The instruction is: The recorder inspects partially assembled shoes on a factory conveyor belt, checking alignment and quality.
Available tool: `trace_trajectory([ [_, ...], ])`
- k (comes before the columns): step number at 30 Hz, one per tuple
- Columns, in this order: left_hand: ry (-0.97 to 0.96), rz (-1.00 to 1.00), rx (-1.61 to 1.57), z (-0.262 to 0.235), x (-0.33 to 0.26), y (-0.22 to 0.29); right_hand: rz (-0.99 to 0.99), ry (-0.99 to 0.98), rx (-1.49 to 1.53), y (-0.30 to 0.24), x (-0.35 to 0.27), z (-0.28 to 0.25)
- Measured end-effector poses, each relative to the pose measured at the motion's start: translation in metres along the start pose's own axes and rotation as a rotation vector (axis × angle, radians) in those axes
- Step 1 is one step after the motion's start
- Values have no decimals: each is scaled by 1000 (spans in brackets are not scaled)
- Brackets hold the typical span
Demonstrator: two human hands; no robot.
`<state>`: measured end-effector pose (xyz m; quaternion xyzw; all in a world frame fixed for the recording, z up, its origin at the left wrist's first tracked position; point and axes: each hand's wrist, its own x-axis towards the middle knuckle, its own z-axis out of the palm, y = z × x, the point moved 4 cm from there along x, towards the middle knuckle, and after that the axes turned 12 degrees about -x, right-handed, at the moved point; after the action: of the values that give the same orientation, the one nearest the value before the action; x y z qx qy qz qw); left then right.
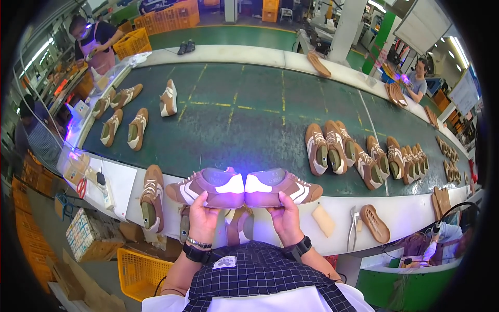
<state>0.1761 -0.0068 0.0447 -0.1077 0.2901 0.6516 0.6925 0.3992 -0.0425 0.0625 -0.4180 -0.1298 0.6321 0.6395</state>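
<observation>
Two brown-and-white sneakers are held up in front of me, heel to heel. My left hand (pixel 203 218) grips the left sneaker (pixel 200 190) from below, thumb on its side, toe pointing left. My right hand (pixel 285 220) grips the right sneaker (pixel 291 191) the same way, toe pointing right. Their white heel patches meet in the middle. Beneath them, partly hidden by my hands, more sneakers (pixel 238 227) lie near my apron. Left of my left hand, another sneaker (pixel 152 197) rests on the white ledge.
A green conveyor belt (pixel 228 138) carries several sneakers (pixel 332 148) at right and more (pixel 138 129) at left. On the ledge to my right lie a beige block (pixel 323 220), pliers (pixel 354 229) and a brown sole (pixel 375 223). Red scissors (pixel 81 187) lie left. Co-workers (pixel 96 44) stand around.
</observation>
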Motion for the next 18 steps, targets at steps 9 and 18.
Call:
trace_trajectory([
  [9, -109, 112, 123, 13, -12, 3, -112, -7, -167, -11, -6, -1],
  [18, -161, 138, 180, 10, -9, 13, -120, -31, -244, -18, -2, -4],
])
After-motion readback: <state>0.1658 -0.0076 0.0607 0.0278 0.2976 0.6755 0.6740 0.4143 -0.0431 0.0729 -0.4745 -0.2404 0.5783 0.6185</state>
